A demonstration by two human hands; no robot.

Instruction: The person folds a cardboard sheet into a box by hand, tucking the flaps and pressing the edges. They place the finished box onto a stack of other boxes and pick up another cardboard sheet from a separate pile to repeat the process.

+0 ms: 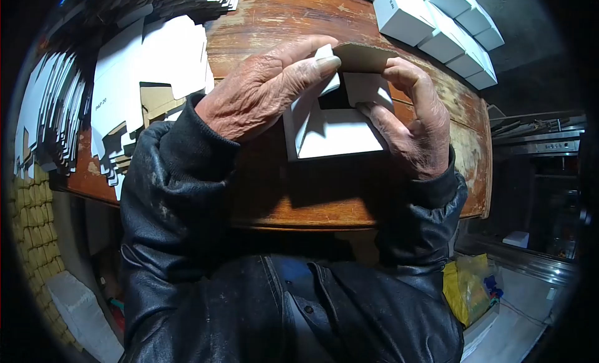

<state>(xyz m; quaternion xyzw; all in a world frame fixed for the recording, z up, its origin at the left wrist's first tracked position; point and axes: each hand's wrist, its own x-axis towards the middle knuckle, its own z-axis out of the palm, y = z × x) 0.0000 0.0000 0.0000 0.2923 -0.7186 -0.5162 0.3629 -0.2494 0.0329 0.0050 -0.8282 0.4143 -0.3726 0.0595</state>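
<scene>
A white cardboard box (343, 135), partly folded, is between my hands above the wooden table (281, 201). Its inside is dark in the middle, and a brown-grey flap (362, 57) stands up at the far side. My left hand (274, 85) pinches a white flap at the box's upper left between thumb and fingers. On the right side, my right hand (415, 116) grips the wall, with the thumb at the inner flap and the fingers bent around the outside. The fingertips behind the cardboard are partly hidden.
Flat white cardboard blanks (115, 82) lie in stacks at the left, one printed "PAP 20". Several closed white boxes (405, 19) stand in rows at the far right. Beyond the table's right edge is a yellow bag (458, 288).
</scene>
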